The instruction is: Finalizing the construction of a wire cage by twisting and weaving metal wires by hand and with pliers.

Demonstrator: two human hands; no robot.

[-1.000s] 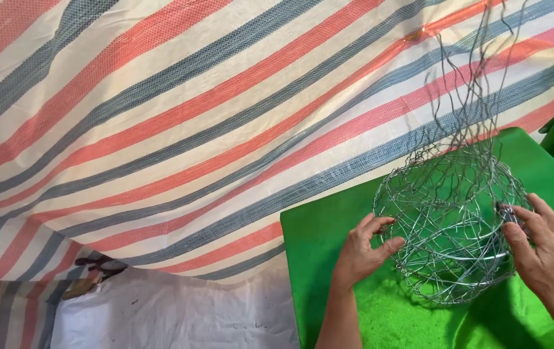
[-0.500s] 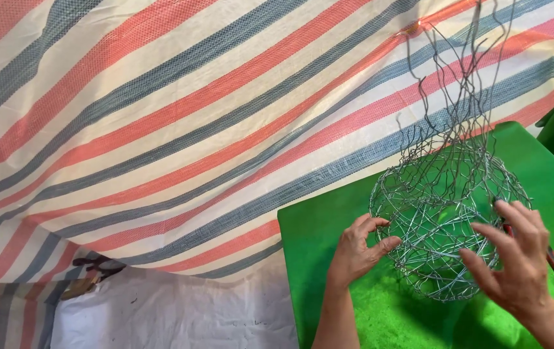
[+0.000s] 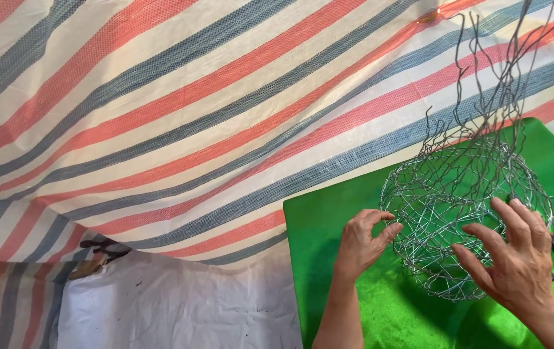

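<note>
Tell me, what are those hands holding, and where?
The left hand pinches the wire basket at its left rim; the right hand lies spread on its front.

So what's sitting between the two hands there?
In the head view, a round woven wire basket sits between the left hand and right hand, on a green table.

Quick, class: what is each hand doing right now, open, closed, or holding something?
Left hand: fingers curled, gripping the wire basket at its side.
Right hand: open, fingers spread over the basket, gripping nothing.
</note>
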